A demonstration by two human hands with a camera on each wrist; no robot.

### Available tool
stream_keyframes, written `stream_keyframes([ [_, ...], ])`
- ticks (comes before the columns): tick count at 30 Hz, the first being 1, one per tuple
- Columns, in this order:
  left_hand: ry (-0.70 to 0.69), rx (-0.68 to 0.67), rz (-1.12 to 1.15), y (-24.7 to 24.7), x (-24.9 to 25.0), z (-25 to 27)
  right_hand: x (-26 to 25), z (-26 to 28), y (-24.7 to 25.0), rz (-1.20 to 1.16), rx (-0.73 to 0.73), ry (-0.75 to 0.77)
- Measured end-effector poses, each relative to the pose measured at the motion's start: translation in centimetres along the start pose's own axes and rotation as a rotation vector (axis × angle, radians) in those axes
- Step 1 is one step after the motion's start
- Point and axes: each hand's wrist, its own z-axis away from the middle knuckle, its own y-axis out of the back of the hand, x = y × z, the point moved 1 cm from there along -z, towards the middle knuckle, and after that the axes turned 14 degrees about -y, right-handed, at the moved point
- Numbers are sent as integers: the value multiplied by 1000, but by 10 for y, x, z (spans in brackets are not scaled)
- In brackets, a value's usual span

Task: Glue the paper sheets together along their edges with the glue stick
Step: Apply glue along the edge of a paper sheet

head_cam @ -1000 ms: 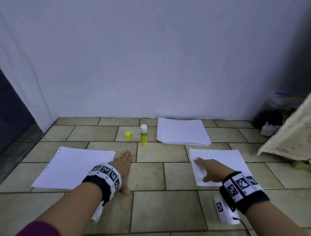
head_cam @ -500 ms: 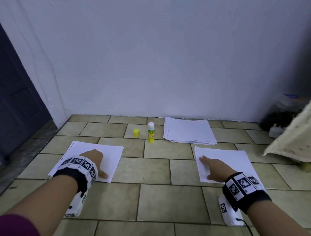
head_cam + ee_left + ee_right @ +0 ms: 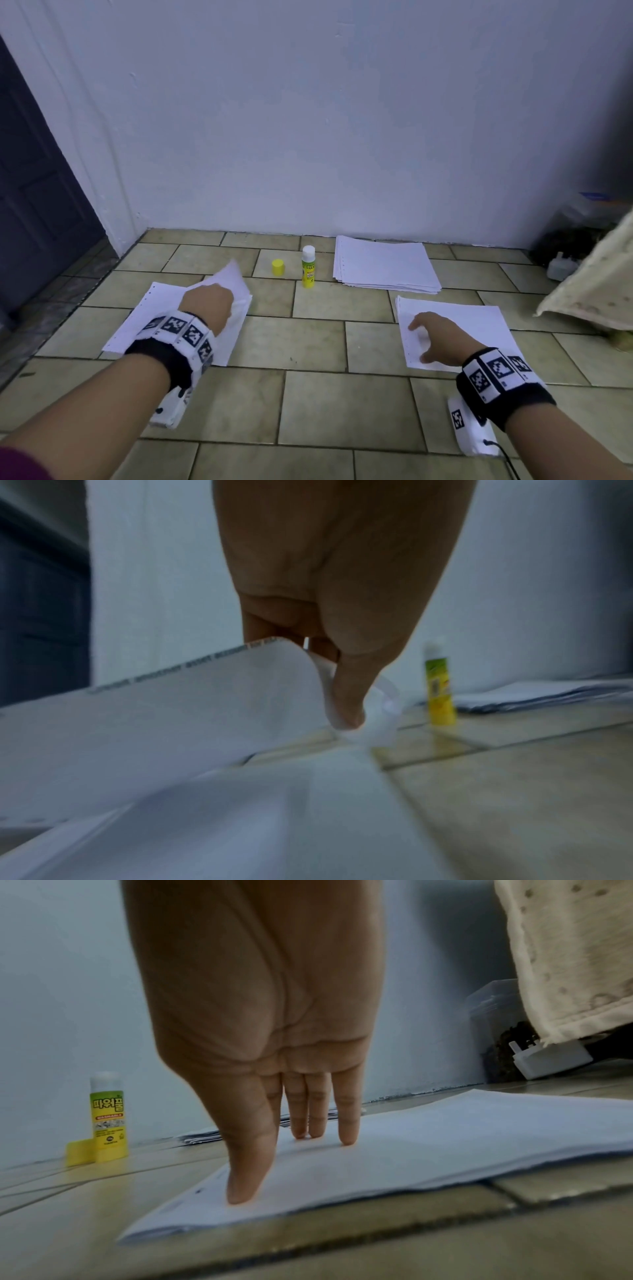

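Observation:
A white paper sheet (image 3: 144, 318) lies on the tiled floor at the left; my left hand (image 3: 219, 301) pinches its far right corner (image 3: 240, 696) and lifts it so the corner curls up. At the right lies another white sheet (image 3: 479, 329), and my right hand (image 3: 431, 339) rests on its left part with straight fingertips (image 3: 346, 1139) and thumb touching the paper (image 3: 445, 1137). Between them, farther back, an uncapped yellow glue stick (image 3: 308, 267) stands upright, also visible from the left wrist (image 3: 440, 685) and the right wrist (image 3: 108, 1115). Its yellow cap (image 3: 278, 267) sits just left of it.
A stack of white sheets (image 3: 383, 267) lies against the white wall behind the right sheet. A cream cloth (image 3: 596, 284) hangs in at the right over a clear box and a white plug (image 3: 548, 1061). A dark door (image 3: 30, 205) is at the left.
My left hand moved from the floor onto the left sheet, then pinched its far right corner and raised it. The right hand stayed on the right sheet.

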Motion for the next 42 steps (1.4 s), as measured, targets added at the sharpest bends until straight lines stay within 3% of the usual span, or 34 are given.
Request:
stream_keyframes([
  [3,-196,48,-24,8,53,3,-1,-3,4,66,21,-13],
  [7,-385,-31,-3,-4,118,3,1,-9,6,10,6,-19],
  [12,-502,-167,38,-11,135,-3,0,-13,8,-20,91,-10],
  [14,-540,-143,40,-15,130,-6,-1,-14,9,17,120,7],
  [18,-508,-73,188,-24,117,-13,-6,-13,13,160,155,51],
  [21,-456,-204,179,-22,111,-17,-13,-17,21,264,74,70],
  [24,-499,-288,64,-16,110,-14,-30,-20,37,289,77,72],
  [28,-530,-316,-16,-11,110,-12,-75,-31,55,-29,147,176],
  [35,-529,-368,-9,-15,107,-15,-163,-63,39,-508,3,145],
  [42,-543,-363,-2,-25,105,-21,-193,-80,18,-540,57,108],
])
